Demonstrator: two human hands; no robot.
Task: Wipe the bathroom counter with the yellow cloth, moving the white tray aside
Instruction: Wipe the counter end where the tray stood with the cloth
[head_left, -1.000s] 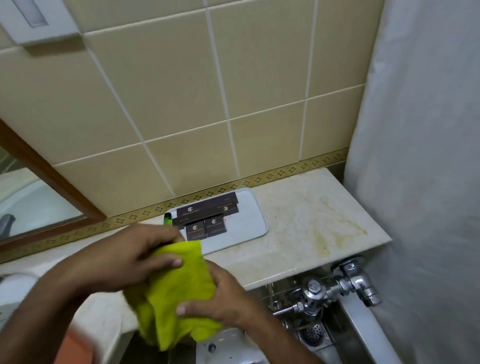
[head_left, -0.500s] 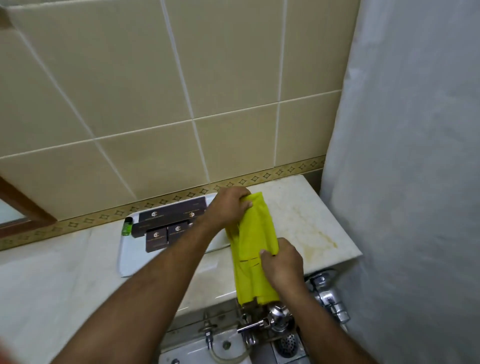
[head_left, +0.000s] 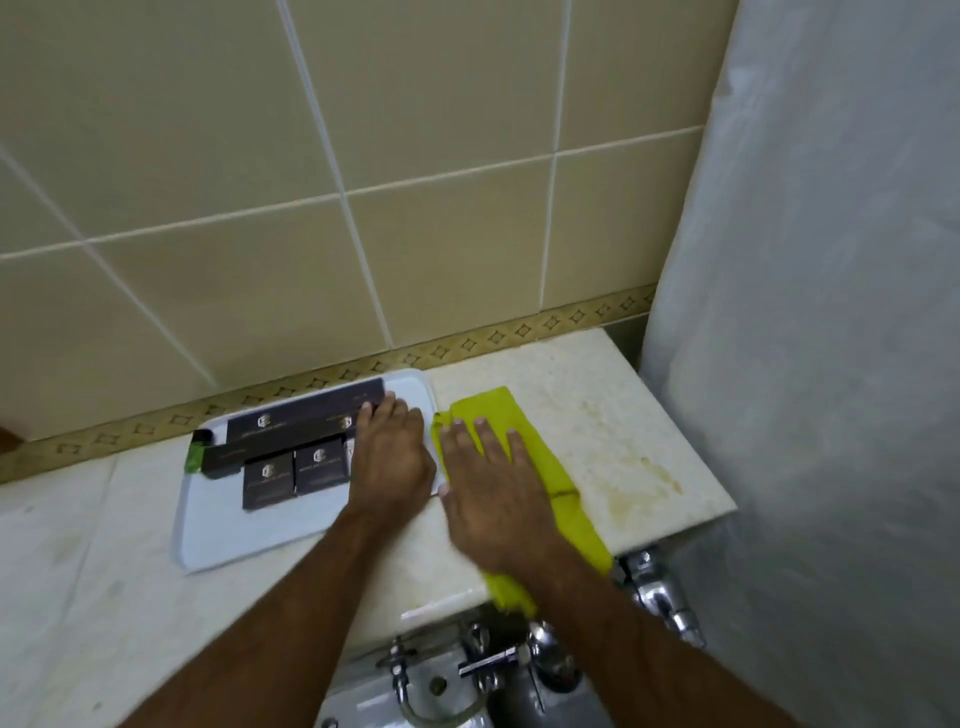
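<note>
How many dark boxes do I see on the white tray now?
4 clearly: two long dark boxes along the white tray's back, two small square ones in front. The left hand may hide more.

A hotel-style bathroom. Beige wall tiles (head_left: 447, 270) back a marble desk (head_left: 597, 415); chrome valves (head_left: 488, 660) and a curtain (head_left: 831, 312) adjoin.
</note>
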